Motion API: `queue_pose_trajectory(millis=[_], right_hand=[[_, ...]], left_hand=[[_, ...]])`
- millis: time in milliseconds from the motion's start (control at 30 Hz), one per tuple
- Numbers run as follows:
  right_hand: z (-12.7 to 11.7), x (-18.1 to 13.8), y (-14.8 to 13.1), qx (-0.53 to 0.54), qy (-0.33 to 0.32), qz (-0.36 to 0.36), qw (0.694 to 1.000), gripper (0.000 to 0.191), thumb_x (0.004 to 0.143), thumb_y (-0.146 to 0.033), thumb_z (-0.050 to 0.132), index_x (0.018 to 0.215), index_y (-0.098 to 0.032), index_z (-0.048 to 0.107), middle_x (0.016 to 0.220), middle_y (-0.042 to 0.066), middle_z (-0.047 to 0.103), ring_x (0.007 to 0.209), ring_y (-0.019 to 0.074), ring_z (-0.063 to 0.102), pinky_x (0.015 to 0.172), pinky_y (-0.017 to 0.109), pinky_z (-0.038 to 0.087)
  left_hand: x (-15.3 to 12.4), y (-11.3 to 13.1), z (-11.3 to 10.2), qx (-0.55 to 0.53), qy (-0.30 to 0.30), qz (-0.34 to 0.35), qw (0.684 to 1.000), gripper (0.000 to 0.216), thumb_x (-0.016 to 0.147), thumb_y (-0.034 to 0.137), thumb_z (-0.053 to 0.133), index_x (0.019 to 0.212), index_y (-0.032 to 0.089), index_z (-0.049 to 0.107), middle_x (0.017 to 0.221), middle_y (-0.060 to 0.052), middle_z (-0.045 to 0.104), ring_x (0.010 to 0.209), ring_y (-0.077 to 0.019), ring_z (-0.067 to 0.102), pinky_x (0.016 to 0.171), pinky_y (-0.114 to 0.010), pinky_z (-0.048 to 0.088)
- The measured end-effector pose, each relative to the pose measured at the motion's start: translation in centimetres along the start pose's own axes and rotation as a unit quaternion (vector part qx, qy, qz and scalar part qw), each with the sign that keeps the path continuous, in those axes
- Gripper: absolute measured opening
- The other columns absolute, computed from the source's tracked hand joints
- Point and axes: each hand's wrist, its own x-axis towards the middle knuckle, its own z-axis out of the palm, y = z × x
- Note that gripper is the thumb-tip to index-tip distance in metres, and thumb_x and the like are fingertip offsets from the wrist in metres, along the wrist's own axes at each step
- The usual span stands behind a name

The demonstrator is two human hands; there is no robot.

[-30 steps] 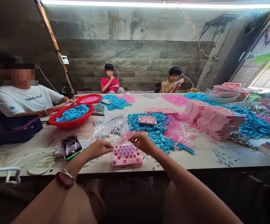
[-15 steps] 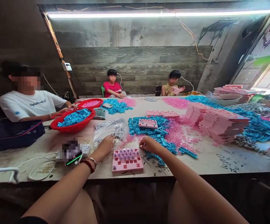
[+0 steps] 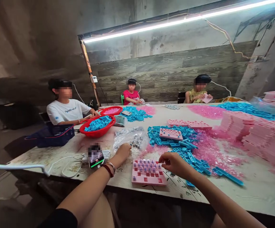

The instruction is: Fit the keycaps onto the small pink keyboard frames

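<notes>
Head view: a flat pink plastic board with square recesses [image 3: 153, 180] is lying by the near edge of a pale, ink-marked tabletop [image 3: 222, 193].
The right hand [image 3: 172, 163] is curling thumb and forefinger nearly together at the board's right edge, beside rows of clear purple-tinted pieces [image 3: 149, 165]; whether it is gripping one, I cannot tell. The left hand [image 3: 123, 152] is bending over a crinkled transparent plastic bag [image 3: 121, 136], fingertips and grip hidden. Beyond the board, glossy blue trough-shaped plastic pieces [image 3: 200, 166] are crowding the surface, pink translucent flakes [image 3: 206, 150] scattering alongside. Farther back, uneven pink stacks [image 3: 265, 139] are standing right; a round red basin [image 3: 93, 134] is holding blue pieces left.
</notes>
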Motion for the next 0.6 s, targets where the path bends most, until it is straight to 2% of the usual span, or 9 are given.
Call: queue_pose_trajectory(millis=[167, 300, 433, 600], right_hand=[[0.7, -1.1, -2.0, 0.017, -0.031, -0.015, 0.999, 0.026, 0.062, -0.003, 0.052, 0.081, -0.015, 0.064, 0.064, 0.0, 0.062, 0.057, 0.0108, 0.053, 0.053, 0.019, 0.037], [1.2, -1.7, -2.7, 0.013, -0.047, -0.026, 0.998, 0.024, 0.061, -0.002, 0.054, 0.077, -0.015, 0.067, 0.066, 0.002, 0.062, 0.057, 0.0101, 0.052, 0.053, 0.019, 0.037], [1.1, -2.1, -2.5, 0.024, -0.05, -0.041, 0.998, 0.029, 0.062, -0.001, 0.055, 0.081, -0.016, 0.071, 0.077, 0.005, 0.062, 0.06, 0.01, 0.054, 0.055, 0.019, 0.04], [0.8, -2.7, -1.7, 0.019, -0.06, -0.023, 0.998, 0.022, 0.066, -0.005, 0.057, 0.081, -0.016, 0.069, 0.07, 0.003, 0.063, 0.06, 0.0111, 0.055, 0.056, 0.02, 0.04]], left_hand=[[-0.4, 1.3, -1.4, -0.041, 0.007, 0.029, 0.999, 0.028, 0.073, 0.007, 0.044, 0.088, 0.011, 0.067, 0.091, -0.01, 0.064, 0.088, -0.0197, 0.056, 0.084, -0.031, 0.041], [-2.1, 3.5, -2.9, -0.098, 0.003, 0.083, 0.992, 0.025, 0.075, 0.011, 0.047, 0.08, 0.014, 0.071, 0.083, -0.007, 0.063, 0.082, -0.0171, 0.056, 0.078, -0.027, 0.042], [-4.7, 5.7, -3.7, -0.183, -0.012, 0.126, 0.975, 0.025, 0.079, 0.015, 0.049, 0.089, 0.018, 0.071, 0.087, -0.005, 0.06, 0.081, -0.0143, 0.055, 0.074, -0.024, 0.042], [-6.9, 7.0, -3.4, -0.205, -0.058, 0.195, 0.957, 0.024, 0.082, 0.018, 0.049, 0.094, 0.022, 0.07, 0.09, -0.005, 0.056, 0.085, -0.0143, 0.053, 0.077, -0.025, 0.042]])
